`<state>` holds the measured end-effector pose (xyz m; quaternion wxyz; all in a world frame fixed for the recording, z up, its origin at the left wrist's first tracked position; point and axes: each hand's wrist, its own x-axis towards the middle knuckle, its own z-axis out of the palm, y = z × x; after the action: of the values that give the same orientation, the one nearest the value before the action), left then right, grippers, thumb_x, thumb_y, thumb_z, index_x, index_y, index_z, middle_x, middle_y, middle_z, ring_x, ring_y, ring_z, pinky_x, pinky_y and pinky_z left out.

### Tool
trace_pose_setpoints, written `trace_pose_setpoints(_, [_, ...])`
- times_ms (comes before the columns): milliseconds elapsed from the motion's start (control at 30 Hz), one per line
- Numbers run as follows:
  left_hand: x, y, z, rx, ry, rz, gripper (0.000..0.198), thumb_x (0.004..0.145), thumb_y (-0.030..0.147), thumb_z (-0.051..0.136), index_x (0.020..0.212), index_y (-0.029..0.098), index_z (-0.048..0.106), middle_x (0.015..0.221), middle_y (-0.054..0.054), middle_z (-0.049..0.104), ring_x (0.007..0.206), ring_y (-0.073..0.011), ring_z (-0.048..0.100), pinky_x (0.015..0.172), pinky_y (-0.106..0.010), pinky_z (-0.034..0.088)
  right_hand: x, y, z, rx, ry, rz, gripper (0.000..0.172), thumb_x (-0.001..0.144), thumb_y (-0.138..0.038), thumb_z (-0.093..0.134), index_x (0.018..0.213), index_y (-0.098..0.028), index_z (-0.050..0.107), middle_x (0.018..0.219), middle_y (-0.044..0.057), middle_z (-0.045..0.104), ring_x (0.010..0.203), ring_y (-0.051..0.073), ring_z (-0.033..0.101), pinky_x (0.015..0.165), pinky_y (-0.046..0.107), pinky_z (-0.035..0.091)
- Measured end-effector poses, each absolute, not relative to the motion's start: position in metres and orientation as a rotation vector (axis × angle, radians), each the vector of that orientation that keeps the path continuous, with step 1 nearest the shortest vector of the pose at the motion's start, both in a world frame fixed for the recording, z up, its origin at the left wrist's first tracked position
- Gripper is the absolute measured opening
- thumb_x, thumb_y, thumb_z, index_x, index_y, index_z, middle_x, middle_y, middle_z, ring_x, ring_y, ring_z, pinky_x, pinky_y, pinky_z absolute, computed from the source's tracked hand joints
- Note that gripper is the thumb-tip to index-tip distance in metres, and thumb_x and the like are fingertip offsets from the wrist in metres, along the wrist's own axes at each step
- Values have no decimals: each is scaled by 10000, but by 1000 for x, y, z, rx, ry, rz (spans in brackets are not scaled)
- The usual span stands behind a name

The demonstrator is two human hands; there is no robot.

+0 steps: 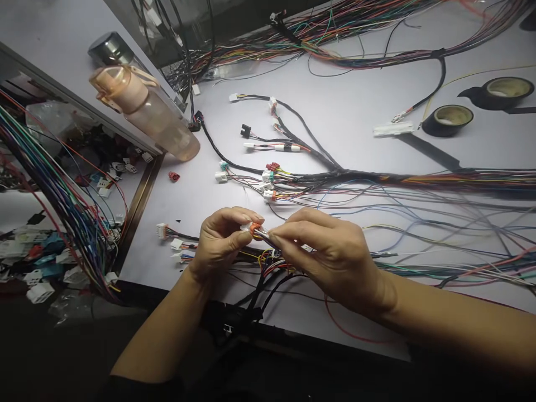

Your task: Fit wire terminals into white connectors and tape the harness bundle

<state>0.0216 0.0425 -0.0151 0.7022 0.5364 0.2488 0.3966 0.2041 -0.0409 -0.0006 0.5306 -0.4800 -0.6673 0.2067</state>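
Near the table's front edge, my left hand point(224, 240) pinches a small white and orange wire connector point(254, 228) between thumb and fingers. My right hand point(330, 251) is closed on the thin wires point(264, 235) that run out of the connector's orange end. Below the hands lies a bundle of wires with yellow, red and black strands point(268, 262). Just beyond them, several white, teal and red connectors point(268, 195) end the branches of a taped wire harness point(360, 176). To the left of my left hand lie white connectors point(176, 244) on short wires.
A water bottle point(163, 125) stands at the left beside a dark-lidded flask point(111, 49). A loose red connector point(173, 176) lies near the left edge. Black tape rolls point(448, 120) sit at the right. A bin of connectors point(46, 245) is at the far left, with wire bundles point(326, 50) at the back.
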Motion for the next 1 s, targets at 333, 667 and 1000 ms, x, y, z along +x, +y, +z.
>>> trace_pose_setpoints(333, [23, 39, -22, 1258, 568, 905, 159, 676, 159, 803, 810, 215, 737, 849, -40, 741, 796, -157, 692, 708, -268, 589, 196, -40, -3, -1186, -1595, 405, 127, 886, -156, 589, 835, -150, 705, 761, 37, 666, 674, 96, 616, 650, 199, 508])
trace_pose_setpoints(667, [25, 36, -17, 1218, 544, 939, 154, 677, 138, 800, 804, 202, 741, 851, -46, 744, 811, -161, 693, 726, -275, 588, 206, -43, -2, -1217, -1723, 211, 87, 871, -159, 628, 941, -186, 672, 863, 40, 708, 758, 120, 640, 699, 239, 517])
trace_pose_setpoints(1000, [29, 31, -18, 1146, 578, 948, 127, 708, 166, 782, 814, 206, 726, 854, -24, 740, 789, -138, 687, 691, -247, 584, 205, -39, -10, -1154, -1838, -56, 98, 884, -143, 592, 950, -191, 647, 839, 37, 709, 741, 121, 634, 685, 237, 504])
